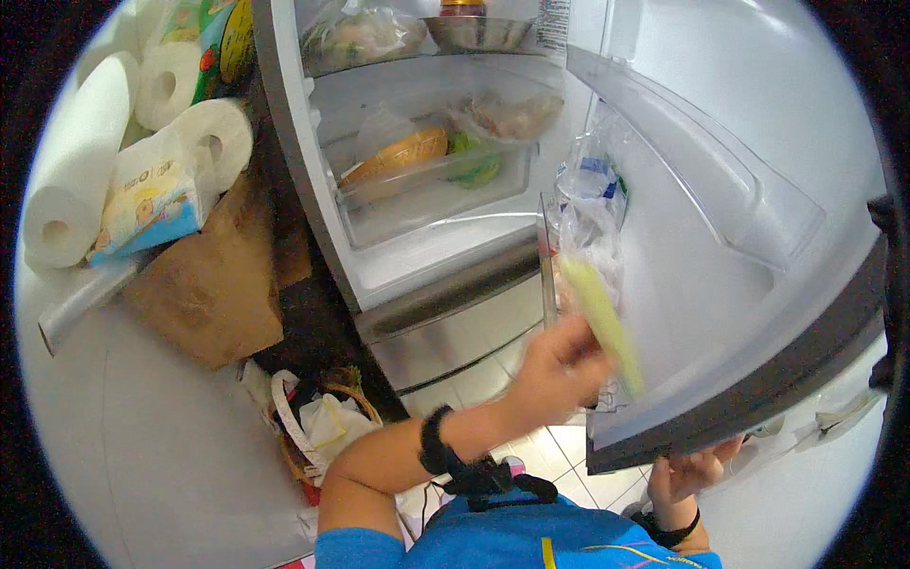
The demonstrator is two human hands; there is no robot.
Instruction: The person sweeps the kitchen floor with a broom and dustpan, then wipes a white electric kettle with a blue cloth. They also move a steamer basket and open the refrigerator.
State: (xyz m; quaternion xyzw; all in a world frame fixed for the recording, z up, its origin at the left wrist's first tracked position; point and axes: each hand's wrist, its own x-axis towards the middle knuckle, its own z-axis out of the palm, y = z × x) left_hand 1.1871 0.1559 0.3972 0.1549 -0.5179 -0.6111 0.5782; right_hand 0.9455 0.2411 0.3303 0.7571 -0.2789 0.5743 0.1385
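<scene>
My left hand grips a long, pale yellow-green object, blurred, so I cannot tell what it is. It is held at a slant in front of the lower door shelf, where several clear plastic bags are packed. The refrigerator door stands wide on the right. At the door's dark bottom edge, my right hand has its fingers curled around the outer side, and the door hides part of them.
Inside the refrigerator, a clear drawer holds an orange-yellow item and something green. A metal bowl sits on the shelf above. Paper towel rolls, a tissue pack and a brown paper bag lie left. A basket stands below.
</scene>
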